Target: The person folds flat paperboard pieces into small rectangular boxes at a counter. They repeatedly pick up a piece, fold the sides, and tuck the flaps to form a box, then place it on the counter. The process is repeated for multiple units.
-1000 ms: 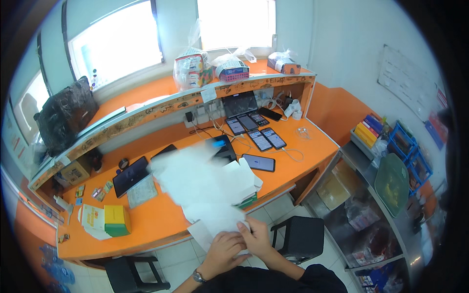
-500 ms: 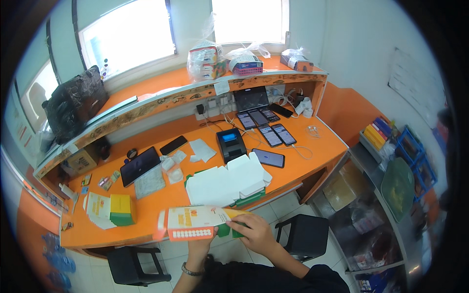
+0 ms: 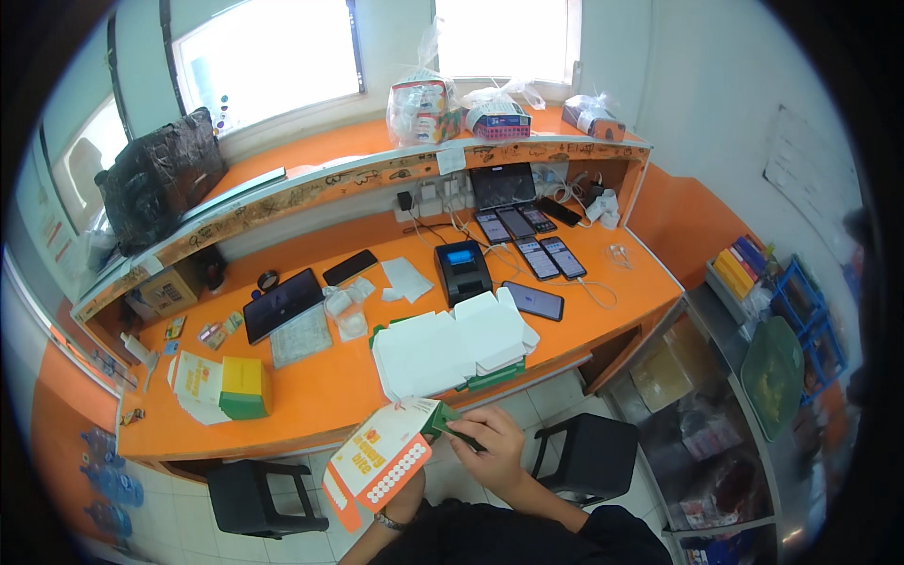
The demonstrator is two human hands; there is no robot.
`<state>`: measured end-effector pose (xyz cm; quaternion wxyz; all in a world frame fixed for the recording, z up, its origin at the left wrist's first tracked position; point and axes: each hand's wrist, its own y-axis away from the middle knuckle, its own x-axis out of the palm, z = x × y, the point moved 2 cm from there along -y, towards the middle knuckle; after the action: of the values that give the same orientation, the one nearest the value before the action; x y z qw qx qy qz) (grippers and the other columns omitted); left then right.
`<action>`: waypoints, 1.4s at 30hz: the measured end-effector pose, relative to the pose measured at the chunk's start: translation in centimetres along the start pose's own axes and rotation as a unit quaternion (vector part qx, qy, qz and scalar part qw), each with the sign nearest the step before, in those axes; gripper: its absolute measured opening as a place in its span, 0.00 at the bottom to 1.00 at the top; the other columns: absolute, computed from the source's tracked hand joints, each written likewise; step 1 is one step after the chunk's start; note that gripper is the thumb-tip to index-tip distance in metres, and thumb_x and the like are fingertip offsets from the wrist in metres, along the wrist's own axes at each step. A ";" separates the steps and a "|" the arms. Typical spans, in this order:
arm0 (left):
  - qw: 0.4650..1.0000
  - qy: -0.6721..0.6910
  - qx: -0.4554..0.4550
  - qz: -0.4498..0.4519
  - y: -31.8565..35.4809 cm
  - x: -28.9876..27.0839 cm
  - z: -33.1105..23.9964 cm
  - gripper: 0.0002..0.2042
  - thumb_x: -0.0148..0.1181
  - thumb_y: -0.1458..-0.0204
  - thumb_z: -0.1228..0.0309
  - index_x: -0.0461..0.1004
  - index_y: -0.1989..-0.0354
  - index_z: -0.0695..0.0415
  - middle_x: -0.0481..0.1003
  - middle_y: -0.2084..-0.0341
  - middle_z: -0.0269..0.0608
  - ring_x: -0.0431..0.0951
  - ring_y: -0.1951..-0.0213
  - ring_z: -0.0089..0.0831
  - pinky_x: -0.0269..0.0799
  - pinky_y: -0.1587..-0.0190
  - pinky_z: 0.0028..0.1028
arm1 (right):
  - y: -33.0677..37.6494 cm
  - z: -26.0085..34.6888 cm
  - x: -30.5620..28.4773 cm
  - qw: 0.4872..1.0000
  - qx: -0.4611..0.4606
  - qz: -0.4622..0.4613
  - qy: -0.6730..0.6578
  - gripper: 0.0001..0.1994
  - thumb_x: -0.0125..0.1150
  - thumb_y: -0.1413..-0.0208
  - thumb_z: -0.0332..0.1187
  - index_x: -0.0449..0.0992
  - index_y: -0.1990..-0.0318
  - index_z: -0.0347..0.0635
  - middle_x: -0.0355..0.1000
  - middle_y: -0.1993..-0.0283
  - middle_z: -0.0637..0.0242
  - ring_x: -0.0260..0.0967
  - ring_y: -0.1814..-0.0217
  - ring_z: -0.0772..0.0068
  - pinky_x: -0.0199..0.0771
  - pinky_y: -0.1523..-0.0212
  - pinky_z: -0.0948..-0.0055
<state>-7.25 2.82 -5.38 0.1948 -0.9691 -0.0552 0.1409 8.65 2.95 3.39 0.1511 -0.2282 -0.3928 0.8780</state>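
A partly folded cardboard food box [image 3: 377, 452], white with yellow lettering, orange edges with a row of white dots, and green end flaps, is held before my body, off the orange table. My left hand [image 3: 407, 497] supports it from below; the carton hides most of its fingers. My right hand [image 3: 494, 450] pinches a green end flap [image 3: 460, 428] at the box's right end. Flat white cardboard blanks [image 3: 452, 348] with green undersides lie stacked on the table just beyond. To the left stand folded boxes [image 3: 247, 386] in yellow and green, with white panels beside them.
Several phones [image 3: 537, 259], a black receipt printer [image 3: 461, 273] and cables cover the back right of the table [image 3: 311, 410]. A dark tablet [image 3: 282, 306] lies to the left. Black stools [image 3: 589, 457] stand below the near edge. Metal shelving [image 3: 702, 414] is at right.
The box has tilted, its left end swinging down and toward me. My right hand has shifted slightly right, still at the green flap. The view has turned a little left.
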 end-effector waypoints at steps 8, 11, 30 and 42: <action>0.999 0.018 -0.001 -0.036 0.3 -1.9 1.2 0.10 0.57 0.44 0.73 0.73 0.57 0.64 0.75 0.63 0.40 0.74 0.61 0.28 0.70 0.60 0.27 | 0.3 0.4 0.7 0.989 0.103 0.014 -0.104 0.07 0.64 0.58 0.20 0.79 0.68 0.34 0.69 0.72 0.64 0.68 0.73 0.72 0.66 0.75 0.76; 0.999 0.017 -0.004 -0.028 0.3 -2.2 0.9 0.09 0.57 0.44 0.73 0.73 0.57 0.64 0.75 0.64 0.40 0.74 0.61 0.28 0.70 0.60 0.27 | 0.3 0.4 0.9 0.984 0.127 0.016 -0.122 0.06 0.64 0.57 0.20 0.78 0.68 0.34 0.68 0.73 0.65 0.66 0.74 0.77 0.65 0.77 0.79; 0.983 0.100 -0.131 -0.083 -2.2 1.3 -0.8 0.09 0.58 0.45 0.73 0.73 0.58 0.64 0.76 0.65 0.39 0.75 0.61 0.29 0.71 0.60 0.29 | -0.5 0.4 2.7 0.988 0.011 0.134 0.071 0.13 0.65 0.57 0.29 0.77 0.61 0.42 0.69 0.65 0.65 0.67 0.60 0.63 0.66 0.57 0.66; 0.913 -0.307 0.203 0.176 -1.0 3.4 2.4 0.10 0.52 0.42 0.70 0.74 0.58 0.62 0.78 0.68 0.42 0.79 0.66 0.34 0.74 0.62 0.31 | 0.3 2.1 2.2 0.979 -0.141 0.120 0.088 0.15 0.67 0.59 0.33 0.77 0.60 0.50 0.72 0.60 0.73 0.68 0.58 0.69 0.63 0.51 0.60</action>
<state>-4.72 5.18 -7.92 0.3332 -0.8114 0.0890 0.4719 5.69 2.45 3.81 0.0454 -0.3689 -0.4674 0.8021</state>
